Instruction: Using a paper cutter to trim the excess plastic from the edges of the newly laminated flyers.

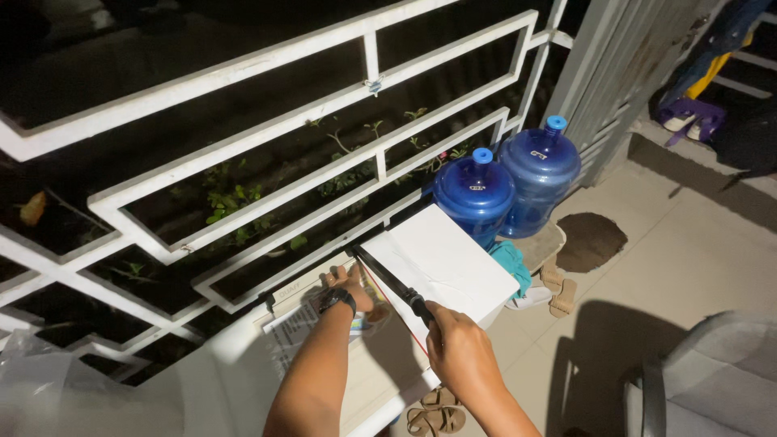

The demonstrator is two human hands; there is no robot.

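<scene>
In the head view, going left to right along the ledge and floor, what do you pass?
Clear plastic bag → left hand pressing on printed papers → black knife in the right hand → white sheet → two blue water jugs → dark floor mat → grey chair.

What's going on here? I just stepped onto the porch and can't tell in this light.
A person is at a white ledge by the railing. The right hand holds a dark knife laid along a white sheet; the left hand, with a wristwatch, presses on printed papers. Two blue jugs stand on the floor behind.
</scene>
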